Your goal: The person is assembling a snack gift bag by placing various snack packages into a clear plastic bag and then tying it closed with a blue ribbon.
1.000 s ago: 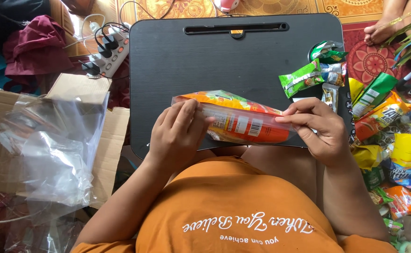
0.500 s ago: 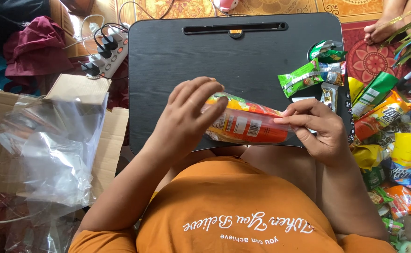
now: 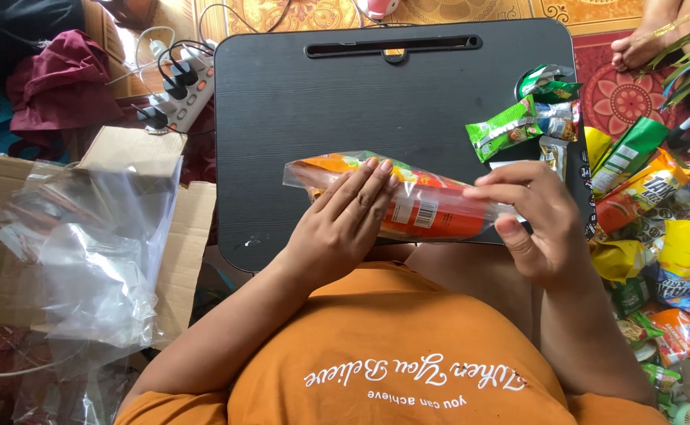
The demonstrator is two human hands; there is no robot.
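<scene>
A: Status on the clear bag (image 3: 396,195)?

B: Lying across the near edge of the black table (image 3: 321,102), over the lap. Orange snack packets inside, seen through the plastic. Left hand (image 3: 341,224) flat on top, fingers spread along the bag, pressing, not clasping. Right hand (image 3: 530,216) pinching the bag's right end between thumb and fingertips; grip closed on the plastic there.

A: Best way to finish the step?

B: Probably smoothing and closing. Keep the left palm flat and sweep toward the pinched end to push air out. Hold the right pinch tight on the film, not on the packets, or the end slips. Keep the bag resting on the table, not lifted.

A: Risks?

B: Thin film, likely slippery; could wrinkle or tear under too much pressure. Packets may bunch at the far left end.

A: Surroundings?

B: Green packets (image 3: 510,126) near the table's right edge, apart from the bag. Heap of mixed snack packets (image 3: 660,228) on the floor to the right. Cardboard box (image 3: 128,153) with loose clear bags (image 3: 93,252) to the left. Power strip (image 3: 175,94) beyond the table's left corner.
</scene>
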